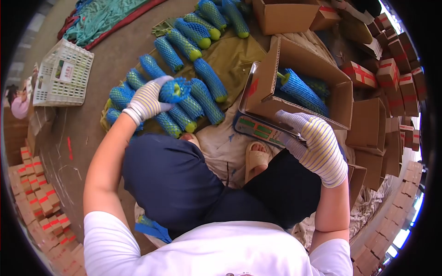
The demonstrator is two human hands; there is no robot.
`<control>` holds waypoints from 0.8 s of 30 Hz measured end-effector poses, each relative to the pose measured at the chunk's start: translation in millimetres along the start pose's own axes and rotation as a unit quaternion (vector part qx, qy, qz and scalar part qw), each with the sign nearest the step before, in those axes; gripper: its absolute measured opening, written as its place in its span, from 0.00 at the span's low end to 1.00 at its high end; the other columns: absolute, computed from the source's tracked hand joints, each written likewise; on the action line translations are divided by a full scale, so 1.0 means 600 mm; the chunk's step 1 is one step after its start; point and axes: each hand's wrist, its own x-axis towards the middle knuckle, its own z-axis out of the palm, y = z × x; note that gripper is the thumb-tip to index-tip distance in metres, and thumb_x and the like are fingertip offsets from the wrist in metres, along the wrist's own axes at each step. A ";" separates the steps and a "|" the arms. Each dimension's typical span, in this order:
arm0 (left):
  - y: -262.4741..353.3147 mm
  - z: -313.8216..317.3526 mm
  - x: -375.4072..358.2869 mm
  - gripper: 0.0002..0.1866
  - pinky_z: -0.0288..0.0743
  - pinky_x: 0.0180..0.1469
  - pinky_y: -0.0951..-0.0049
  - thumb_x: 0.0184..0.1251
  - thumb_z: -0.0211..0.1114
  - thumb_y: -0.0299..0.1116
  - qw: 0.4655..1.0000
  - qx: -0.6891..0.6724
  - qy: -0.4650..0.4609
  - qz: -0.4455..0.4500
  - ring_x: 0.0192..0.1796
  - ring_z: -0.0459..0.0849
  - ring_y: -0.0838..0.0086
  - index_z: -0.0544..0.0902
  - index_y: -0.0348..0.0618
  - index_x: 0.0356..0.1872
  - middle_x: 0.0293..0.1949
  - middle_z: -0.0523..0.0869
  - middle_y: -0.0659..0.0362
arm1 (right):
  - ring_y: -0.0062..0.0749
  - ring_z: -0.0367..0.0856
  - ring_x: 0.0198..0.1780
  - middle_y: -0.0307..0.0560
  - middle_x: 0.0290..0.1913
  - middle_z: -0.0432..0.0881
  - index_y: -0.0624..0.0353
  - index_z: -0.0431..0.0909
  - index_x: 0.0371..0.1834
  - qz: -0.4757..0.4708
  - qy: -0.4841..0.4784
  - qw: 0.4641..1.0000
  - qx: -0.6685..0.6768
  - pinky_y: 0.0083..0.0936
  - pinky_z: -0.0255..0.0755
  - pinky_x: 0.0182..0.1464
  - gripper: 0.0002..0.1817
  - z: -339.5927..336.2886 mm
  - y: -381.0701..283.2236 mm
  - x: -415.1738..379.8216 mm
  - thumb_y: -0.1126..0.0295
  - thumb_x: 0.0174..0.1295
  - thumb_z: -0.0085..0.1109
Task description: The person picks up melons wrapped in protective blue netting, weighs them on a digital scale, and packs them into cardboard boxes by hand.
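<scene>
My left hand (148, 99), in a striped knit glove, is closed around a long green gourd in a blue foam net (176, 89), whose netted end faces me. More netted green gourds (211, 79) lie in rows on a cloth beneath and beyond it. My right hand (317, 145), gloved likewise, is at the near side of an open cardboard box (301, 55), thumb and fingers apart. A dark edge shows between them; whether I touch it cannot be told. Inside the box lies a netted gourd (301, 92). The box stands on a scale with a green display (260, 131).
A white plastic crate (64, 73) stands at left. Small taped boxes (43, 198) are stacked at lower left. More cartons (366, 126) crowd the right side. Green cloth (103, 20) lies at upper left. Other people show partly at the left edge (19, 103) and upper right.
</scene>
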 end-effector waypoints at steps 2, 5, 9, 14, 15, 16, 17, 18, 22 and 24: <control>-0.026 0.038 -0.024 0.34 0.73 0.61 0.60 0.41 0.77 0.31 0.987 0.146 -0.049 0.049 0.57 0.80 0.52 0.77 0.45 0.57 0.54 0.81 0.48 | 0.53 0.82 0.42 0.56 0.40 0.85 0.63 0.80 0.52 0.023 -0.024 0.999 -0.013 0.39 0.76 0.46 0.20 0.000 -0.004 -0.004 0.71 0.55 0.67; -0.068 0.068 -0.057 0.34 0.72 0.61 0.57 0.39 0.77 0.32 0.985 0.157 -0.066 0.018 0.56 0.79 0.52 0.77 0.46 0.55 0.54 0.81 0.49 | 0.53 0.82 0.41 0.55 0.39 0.85 0.63 0.80 0.51 0.053 -0.047 0.997 -0.022 0.38 0.76 0.46 0.20 0.003 -0.005 -0.005 0.71 0.55 0.66; -0.089 0.085 -0.070 0.37 0.67 0.65 0.55 0.36 0.78 0.33 0.984 0.171 -0.050 0.030 0.58 0.77 0.54 0.76 0.44 0.55 0.53 0.81 0.51 | 0.53 0.82 0.41 0.55 0.38 0.84 0.63 0.80 0.50 0.072 -0.063 0.995 -0.039 0.39 0.75 0.45 0.19 0.007 0.001 0.007 0.73 0.53 0.66; -0.093 0.163 -0.040 0.38 0.65 0.65 0.51 0.33 0.79 0.39 0.950 0.274 -0.099 0.115 0.58 0.75 0.58 0.76 0.48 0.54 0.55 0.77 0.55 | 0.52 0.82 0.39 0.55 0.36 0.84 0.63 0.80 0.51 0.078 -0.077 0.993 -0.042 0.37 0.75 0.44 0.21 0.019 -0.002 0.041 0.74 0.51 0.67; -0.096 0.176 -0.030 0.34 0.67 0.64 0.51 0.41 0.76 0.45 0.947 0.252 -0.174 0.097 0.58 0.76 0.57 0.77 0.49 0.55 0.55 0.79 0.54 | 0.52 0.82 0.39 0.55 0.36 0.84 0.62 0.80 0.51 0.078 -0.080 0.993 -0.046 0.37 0.75 0.44 0.22 0.023 -0.001 0.046 0.75 0.50 0.68; -0.084 0.179 -0.016 0.31 0.68 0.63 0.52 0.49 0.73 0.50 0.938 0.228 -0.247 0.079 0.58 0.78 0.55 0.78 0.49 0.56 0.55 0.80 0.52 | 0.52 0.82 0.39 0.55 0.36 0.84 0.62 0.80 0.51 0.076 -0.085 0.992 -0.047 0.37 0.75 0.44 0.22 0.026 0.001 0.049 0.75 0.50 0.68; -0.066 0.182 0.013 0.30 0.70 0.62 0.54 0.56 0.67 0.55 0.935 0.171 -0.309 -0.003 0.57 0.79 0.54 0.79 0.49 0.56 0.54 0.81 0.49 | 0.52 0.82 0.40 0.55 0.36 0.84 0.62 0.80 0.51 0.087 -0.095 0.990 -0.053 0.37 0.75 0.44 0.22 0.028 0.002 0.053 0.74 0.50 0.68; -0.063 0.182 0.043 0.31 0.72 0.60 0.56 0.63 0.61 0.61 0.920 0.111 -0.368 -0.084 0.56 0.81 0.52 0.80 0.48 0.56 0.53 0.83 0.47 | 0.52 0.82 0.40 0.54 0.36 0.84 0.62 0.80 0.51 0.098 -0.103 0.988 -0.058 0.37 0.75 0.44 0.22 0.031 0.002 0.057 0.74 0.49 0.69; -0.145 0.215 0.132 0.21 0.73 0.58 0.54 0.62 0.66 0.44 0.970 0.137 -0.128 -0.158 0.61 0.77 0.53 0.79 0.47 0.54 0.59 0.80 0.50 | 0.52 0.82 0.40 0.55 0.38 0.84 0.62 0.80 0.51 0.131 -0.130 0.980 -0.068 0.38 0.75 0.45 0.23 0.040 0.001 0.068 0.73 0.49 0.68; -0.211 0.220 0.152 0.35 0.60 0.71 0.50 0.53 0.72 0.43 0.962 0.204 -0.124 -0.129 0.73 0.62 0.54 0.72 0.52 0.65 0.69 0.69 0.53 | 0.53 0.82 0.41 0.56 0.39 0.84 0.62 0.81 0.50 0.157 -0.155 0.972 -0.078 0.38 0.75 0.46 0.22 0.043 -0.001 0.076 0.72 0.48 0.68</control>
